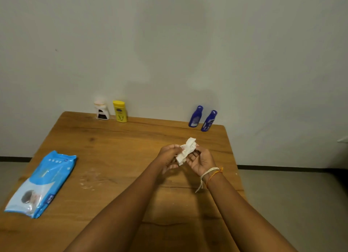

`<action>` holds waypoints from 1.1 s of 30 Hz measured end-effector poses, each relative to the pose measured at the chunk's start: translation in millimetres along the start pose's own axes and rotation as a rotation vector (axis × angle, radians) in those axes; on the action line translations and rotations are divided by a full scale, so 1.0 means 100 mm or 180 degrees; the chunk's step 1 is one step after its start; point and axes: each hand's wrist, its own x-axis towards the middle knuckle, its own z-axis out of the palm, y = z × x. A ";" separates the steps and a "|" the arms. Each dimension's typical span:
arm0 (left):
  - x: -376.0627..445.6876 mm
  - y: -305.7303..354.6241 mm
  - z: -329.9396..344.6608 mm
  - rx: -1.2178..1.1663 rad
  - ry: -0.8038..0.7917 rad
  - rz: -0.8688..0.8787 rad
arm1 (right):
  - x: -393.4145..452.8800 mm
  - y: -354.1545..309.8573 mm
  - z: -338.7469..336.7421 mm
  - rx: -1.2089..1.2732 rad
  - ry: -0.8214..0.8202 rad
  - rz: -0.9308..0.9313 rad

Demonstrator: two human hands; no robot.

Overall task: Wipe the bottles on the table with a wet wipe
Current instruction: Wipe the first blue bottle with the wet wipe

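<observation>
A crumpled white wet wipe (187,150) is held between both hands above the middle of the wooden table (116,157). My left hand (168,155) pinches its left side and my right hand (201,160) holds its right side with curled fingers. Along the far edge, against the wall, stand a white bottle (101,109) and a yellow bottle (120,111) on the left, and two blue bottles (195,117) (209,121) on the right. All bottles stand apart from my hands.
A blue pack of wet wipes (41,184) lies flat near the table's left edge. Faint wet smears (90,180) mark the wood left of my arms. The table's right edge drops to a grey floor (291,204).
</observation>
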 end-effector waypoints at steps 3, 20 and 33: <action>0.02 0.00 0.28 0.0114 0.0251 -0.0056 | -0.01 -0.17 -0.18 0.0060 0.0009 0.0026; 0.59 0.24 0.58 0.0265 0.0269 -0.0095 | 0.31 -0.71 -0.49 -0.0110 0.0153 -0.0205; 0.72 0.22 0.54 0.1243 0.0040 0.0155 | 0.32 -0.68 -0.49 -0.0469 -0.0136 0.0254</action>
